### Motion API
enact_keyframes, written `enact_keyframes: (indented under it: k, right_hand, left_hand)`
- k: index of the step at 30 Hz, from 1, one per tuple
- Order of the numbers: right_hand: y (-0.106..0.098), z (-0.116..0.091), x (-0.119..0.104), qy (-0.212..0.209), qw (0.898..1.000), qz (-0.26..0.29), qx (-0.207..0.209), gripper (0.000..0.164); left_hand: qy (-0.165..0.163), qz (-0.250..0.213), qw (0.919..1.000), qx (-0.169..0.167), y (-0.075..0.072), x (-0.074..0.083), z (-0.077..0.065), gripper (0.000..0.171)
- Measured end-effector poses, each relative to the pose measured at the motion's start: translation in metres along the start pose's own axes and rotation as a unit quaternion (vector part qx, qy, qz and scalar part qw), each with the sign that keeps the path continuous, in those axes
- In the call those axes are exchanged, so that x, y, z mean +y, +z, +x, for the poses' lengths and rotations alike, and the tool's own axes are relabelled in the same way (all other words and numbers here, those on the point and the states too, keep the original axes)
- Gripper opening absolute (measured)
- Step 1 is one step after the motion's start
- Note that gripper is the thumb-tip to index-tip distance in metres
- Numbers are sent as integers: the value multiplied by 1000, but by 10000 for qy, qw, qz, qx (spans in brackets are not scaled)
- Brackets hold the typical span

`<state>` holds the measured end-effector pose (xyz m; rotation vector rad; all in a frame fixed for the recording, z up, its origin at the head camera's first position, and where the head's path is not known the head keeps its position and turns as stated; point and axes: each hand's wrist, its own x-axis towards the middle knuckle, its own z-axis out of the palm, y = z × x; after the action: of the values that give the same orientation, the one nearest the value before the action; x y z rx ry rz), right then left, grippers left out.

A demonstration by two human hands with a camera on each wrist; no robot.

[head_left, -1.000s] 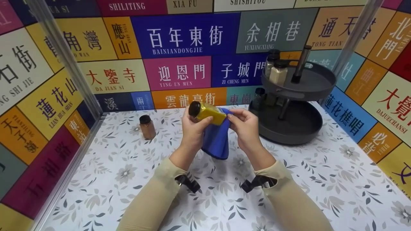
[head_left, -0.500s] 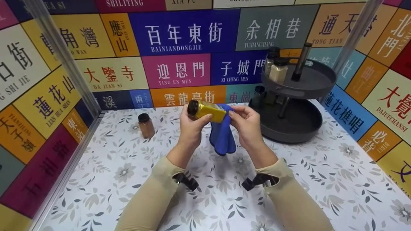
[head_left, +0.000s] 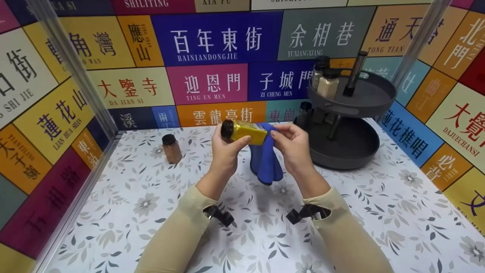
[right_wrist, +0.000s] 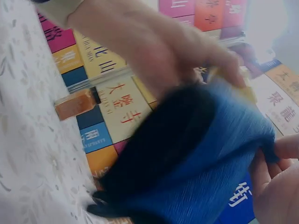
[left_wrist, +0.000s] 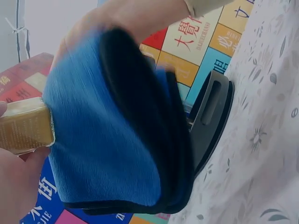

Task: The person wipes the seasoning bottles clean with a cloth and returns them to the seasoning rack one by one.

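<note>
My left hand [head_left: 225, 149] grips a black-capped spice jar [head_left: 248, 132] full of yellow powder, tilted on its side with the cap to the left. Against the jar's base end, my right hand [head_left: 293, 148] pinches a blue cloth [head_left: 266, 163] between thumb and fingers. The cloth hangs down in folds below the jar, above the table. In the left wrist view the cloth [left_wrist: 103, 135], with its dark edging, covers much of the scene beside the jar's base [left_wrist: 28, 126]. The right wrist view is blurred; there the cloth [right_wrist: 210, 163] hides most of the jar.
A jar of reddish-brown powder [head_left: 172, 149] stands upright on the flower-patterned table [head_left: 151, 231], left of the hands. At the back right stands a dark two-tier round rack [head_left: 341, 151]; several jars, among them one with pale contents [head_left: 328, 85], are on it.
The cloth has shifted right and its hanging folds have bunched narrower at the jar's base end. My right hand has moved slightly right; the jar stays tilted in my left hand.
</note>
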<state>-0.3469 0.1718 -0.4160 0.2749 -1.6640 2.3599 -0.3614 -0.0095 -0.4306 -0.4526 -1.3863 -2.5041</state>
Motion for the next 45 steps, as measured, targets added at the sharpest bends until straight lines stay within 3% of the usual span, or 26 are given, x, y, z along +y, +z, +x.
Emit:
enact_keyframes:
  k: [6,12,19,25,32,39,45]
  right_hand:
    - [1,-1,-1,-4,9962,-633,-603,14]
    - [1,1,-2,-191,9995,-57,-250,18]
    - [3,-4,3,-114,9959,-763,-482,13]
    - [-1,-3,3,-232,9993,-125,-280,20]
    - [-4,-2,3,112,9941,-762,-764,15]
    - [-5,1,1,26,9997,-145,-185,24]
    - [-4,1,4,114,9963,-679,-511,24]
  left_hand:
    - [243,173,9995,66,0,7,1,56]
    - [163,294,9994,17,1,10,1,55]
    - [360,578,9977,-26,-1,13,-2,51]
    - [282,685,9972,-32,-2,10,-2,52]
    - [320,685,9971,-20,-3,8,0,52]
    - [175,810,9964,-165,-3,6,-1,52]
    - [229,885,9954,-281,-2,10,-2,51]
